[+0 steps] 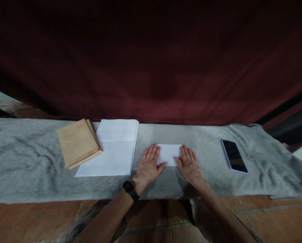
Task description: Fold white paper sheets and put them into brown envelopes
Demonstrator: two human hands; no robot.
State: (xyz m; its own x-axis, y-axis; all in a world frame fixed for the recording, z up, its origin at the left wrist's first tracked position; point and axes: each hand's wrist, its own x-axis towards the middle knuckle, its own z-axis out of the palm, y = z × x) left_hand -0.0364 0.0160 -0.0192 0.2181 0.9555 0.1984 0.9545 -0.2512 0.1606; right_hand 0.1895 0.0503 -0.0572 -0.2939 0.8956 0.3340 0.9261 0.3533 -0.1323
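Observation:
A small white rectangle of paper (170,155), seemingly folded, lies flat on the grey cloth in front of me. My left hand (149,163) rests flat on its left end, fingers stretched out and the thumb on the lower edge. On the right end lies my right hand (190,164), also flat, with its thumb reaching inward over the paper. Neither hand grips anything. The middle of the paper shows between my hands, while its two ends are partly covered by them. A black band circles my left wrist.
Left of my hands lies a stack of white paper sheets (115,155), the top one creased across. Several brown paper envelopes (77,141) overlap its left side. A phone (234,156) lies at the right on the grey cloth (206,141). Behind hangs a dark red curtain (151,84).

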